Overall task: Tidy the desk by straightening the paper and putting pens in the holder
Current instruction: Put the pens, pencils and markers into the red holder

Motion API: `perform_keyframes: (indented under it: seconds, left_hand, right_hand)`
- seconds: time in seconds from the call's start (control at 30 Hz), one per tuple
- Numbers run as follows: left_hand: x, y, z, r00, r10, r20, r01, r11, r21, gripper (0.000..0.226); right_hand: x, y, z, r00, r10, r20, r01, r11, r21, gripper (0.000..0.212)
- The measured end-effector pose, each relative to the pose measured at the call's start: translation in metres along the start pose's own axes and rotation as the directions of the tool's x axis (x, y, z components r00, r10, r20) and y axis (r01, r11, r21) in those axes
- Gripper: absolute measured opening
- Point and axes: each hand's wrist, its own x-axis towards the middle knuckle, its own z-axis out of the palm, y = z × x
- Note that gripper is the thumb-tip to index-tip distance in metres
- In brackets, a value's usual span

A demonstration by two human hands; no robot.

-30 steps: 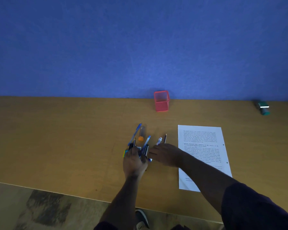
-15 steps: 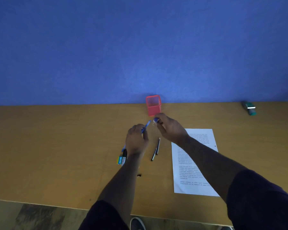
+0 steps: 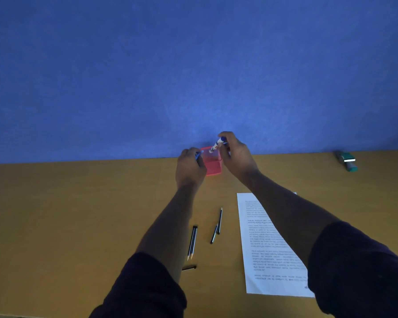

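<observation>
Two hands meet over the red holder (image 3: 213,165) at twelve o'clock: right hand (image 3: 236,157) pinching a marker (image 3: 217,145), left hand (image 3: 190,167) curled round a mostly hidden blue pen (image 3: 199,154). Paper (image 3: 265,246) lies at four o'clock, half covered by the forearm.

A green and dark stapler-like object (image 3: 347,160) with a white band lies at the far right of the wooden surface (image 3: 78,214), close to where it meets the blue wall (image 3: 193,65). The wall fills the whole upper half of the view. At the lower left corner, a thin strip of floor (image 3: 21,316) shows past the near edge.
</observation>
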Motion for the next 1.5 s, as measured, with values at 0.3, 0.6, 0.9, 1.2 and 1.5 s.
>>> perform_keyframes:
  seconds: [0.3, 0.6, 0.9, 1.2, 1.5]
  left_hand:
    - [0.026, -0.007, 0.035, 0.997, -0.043, 0.056, 0.043, 0.999, 0.012, 0.022]
    - [0.030, -0.018, 0.057, 0.980, -0.173, 0.103, 0.158, 0.978, 0.137, 0.025]
    - [0.042, -0.025, 0.070, 0.958, -0.215, 0.191, 0.189, 0.971, 0.144, 0.023]
    - [0.058, -0.028, 0.062, 0.965, -0.145, 0.218, 0.111, 0.980, 0.163, 0.031]
    - [-0.001, -0.035, 0.059, 0.998, -0.054, -0.014, 0.055, 0.982, 0.182, 0.049]
  right_hand:
    - [0.017, 0.024, 0.014, 0.998, 0.066, -0.005, -0.067, 0.995, -0.068, 0.023]
    - [0.015, 0.042, 0.029, 0.990, 0.143, 0.009, -0.140, 0.975, -0.172, 0.023]
    - [0.008, 0.057, 0.050, 0.972, 0.229, 0.049, -0.218, 0.962, -0.166, 0.018]
    - [0.016, 0.060, 0.052, 0.971, 0.209, 0.114, -0.183, 0.962, -0.203, 0.032]
    - [-0.008, 0.066, 0.030, 0.983, 0.167, 0.076, -0.156, 0.978, -0.139, 0.038]
